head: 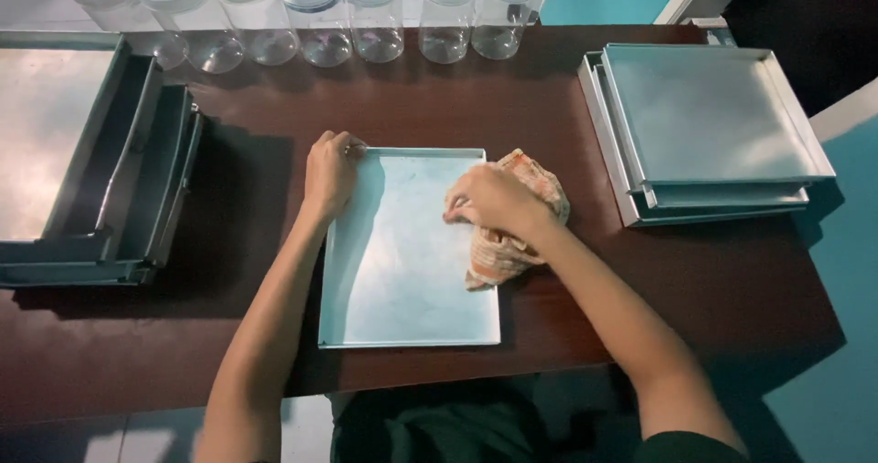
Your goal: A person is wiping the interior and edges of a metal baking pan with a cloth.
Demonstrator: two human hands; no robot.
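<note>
Tray [402,262]: a shallow rectangular metal pan, lying flat at the middle of the bench [256,161], its near short edge close to the bench's front edge. Its long sides run from front to back.

Left hand [329,172]: fingers curled over the tray's far-left corner, gripping the rim and holding it against the bench.

Right hand [492,199]: clenched on a bunched cloth [512,243], orange-and-cream checked. The cloth is pressed against the tray's right rim near the far-right corner; part lies on the tray surface, part hangs over the rim onto the bench.

Right stack [709,129]: several flat metal trays of similar shape, nested one on another near the bench's back-right corner, well apart from the cloth. The lower ones are offset slightly toward the front.

Left stack [101,179]: deeper metal pans, nested and leaning, at the bench's left edge, partly cut off by the frame.

Jars [375,24]: a row of clear plastic jars with pale lids along the bench's back edge, from the left stack to about the centre-right. All appear empty and upright.

Bench surface: dark reddish-brown wood finish.
</note>
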